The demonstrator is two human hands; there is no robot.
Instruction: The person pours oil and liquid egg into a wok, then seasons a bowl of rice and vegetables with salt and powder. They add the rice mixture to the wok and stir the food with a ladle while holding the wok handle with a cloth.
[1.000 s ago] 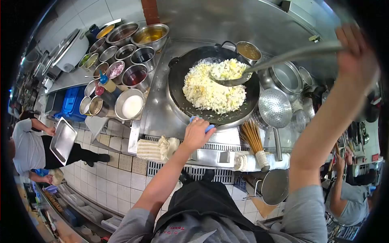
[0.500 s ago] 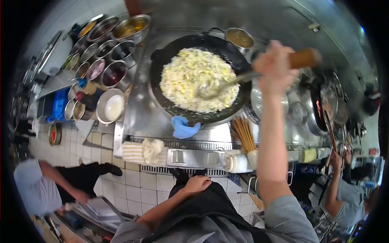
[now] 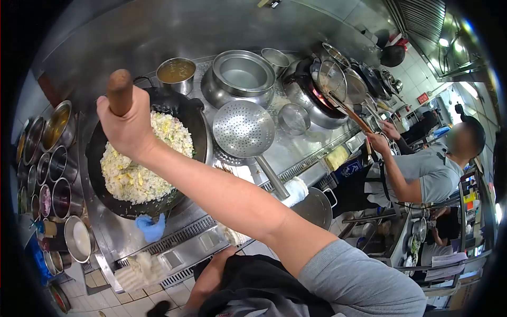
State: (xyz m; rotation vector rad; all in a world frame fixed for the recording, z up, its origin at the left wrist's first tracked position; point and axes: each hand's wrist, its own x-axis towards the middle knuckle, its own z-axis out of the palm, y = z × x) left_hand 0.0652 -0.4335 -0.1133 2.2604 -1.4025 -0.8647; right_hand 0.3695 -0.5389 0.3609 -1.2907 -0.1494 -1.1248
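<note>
over the round black wok (image 3: 199, 127) of yellow-white fried rice (image 3: 132, 174) on the steel surface (image 3: 296, 150), the right hand (image 3: 129, 124) keeps a clenched grip on the brown wooden ladle handle (image 3: 120, 91); short strokes inside the rim should spill least.

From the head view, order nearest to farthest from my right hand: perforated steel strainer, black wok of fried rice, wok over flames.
1. Black wok of fried rice, directly below the right hand.
2. Round perforated steel strainer, to its right.
3. Wok over flames, far right.

steel counter (image 3: 122, 239) with wok (image 3: 198, 132), blue cloth (image 3: 150, 228)
</note>
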